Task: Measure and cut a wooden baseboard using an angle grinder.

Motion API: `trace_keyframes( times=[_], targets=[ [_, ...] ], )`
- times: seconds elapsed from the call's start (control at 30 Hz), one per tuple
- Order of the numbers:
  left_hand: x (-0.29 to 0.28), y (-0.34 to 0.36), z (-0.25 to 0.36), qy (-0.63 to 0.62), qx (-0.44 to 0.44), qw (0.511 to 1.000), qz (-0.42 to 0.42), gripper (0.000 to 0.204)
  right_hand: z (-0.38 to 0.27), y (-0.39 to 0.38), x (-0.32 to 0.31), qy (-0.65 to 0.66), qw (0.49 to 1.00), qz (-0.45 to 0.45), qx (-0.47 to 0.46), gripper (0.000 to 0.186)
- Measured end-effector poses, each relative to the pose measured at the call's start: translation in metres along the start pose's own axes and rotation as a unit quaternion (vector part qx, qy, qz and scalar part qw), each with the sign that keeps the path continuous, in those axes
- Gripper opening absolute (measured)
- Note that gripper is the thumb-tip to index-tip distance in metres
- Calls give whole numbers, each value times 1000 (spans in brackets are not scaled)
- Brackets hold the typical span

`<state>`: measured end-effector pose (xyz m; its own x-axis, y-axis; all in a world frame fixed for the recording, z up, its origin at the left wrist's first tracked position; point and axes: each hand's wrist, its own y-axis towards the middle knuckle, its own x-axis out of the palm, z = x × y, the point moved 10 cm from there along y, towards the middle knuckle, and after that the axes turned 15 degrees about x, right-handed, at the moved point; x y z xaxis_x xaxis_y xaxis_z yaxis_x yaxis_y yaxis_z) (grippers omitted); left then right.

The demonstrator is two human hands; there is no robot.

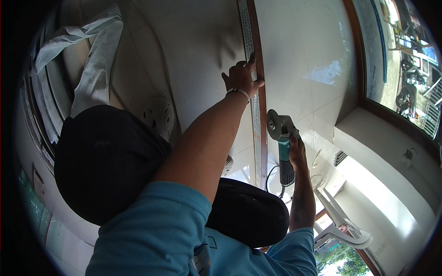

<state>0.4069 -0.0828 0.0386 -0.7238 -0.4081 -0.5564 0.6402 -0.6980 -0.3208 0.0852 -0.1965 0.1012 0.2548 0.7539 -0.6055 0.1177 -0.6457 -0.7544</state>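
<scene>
My left hand [241, 79], with a band at the wrist, presses with spread fingers on a long brown strip [262, 110] that has a pale printed band along one side. My right hand [297, 149] grips a green-and-black angle grinder [285, 152] with its disc [275, 124] just right of the strip, below my left hand. I cannot tell whether the disc is spinning or touching anything. A dark cord hangs from the grinder's lower end.
Crumpled pale wrapping [94, 69] and dark long profiles lie at left. A white perforated shoe [156, 115] shows beside my black-clad knee. The pale tiled floor [304, 50] surrounds the strip. A wood-framed opening [357, 55] is upper right, a white plastic chair [350, 237] lower right.
</scene>
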Motion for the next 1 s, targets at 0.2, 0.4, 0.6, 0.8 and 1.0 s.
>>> trace_keyframes(
  times=[0.2,0.4,0.6,0.8,1.0],
  targets=[
    [-1,0,1,10,-4,1000,-11,95,-13,-2,0,-8,1000,4,-18,77],
    [-1,0,3,8,-8,1000,-23,95,-18,0,-3,-15,1000,11,-16,80],
    [-3,-1,3,10,-10,1000,-20,95,-26,1,-3,-22,1000,13,-5,79],
    [-3,1,4,10,-12,1000,-15,93,-35,1,-4,-24,1000,3,-17,76],
    [-3,-1,0,5,-9,1000,-15,93,-40,-1,-1,-20,999,-2,-24,74]
  ],
)
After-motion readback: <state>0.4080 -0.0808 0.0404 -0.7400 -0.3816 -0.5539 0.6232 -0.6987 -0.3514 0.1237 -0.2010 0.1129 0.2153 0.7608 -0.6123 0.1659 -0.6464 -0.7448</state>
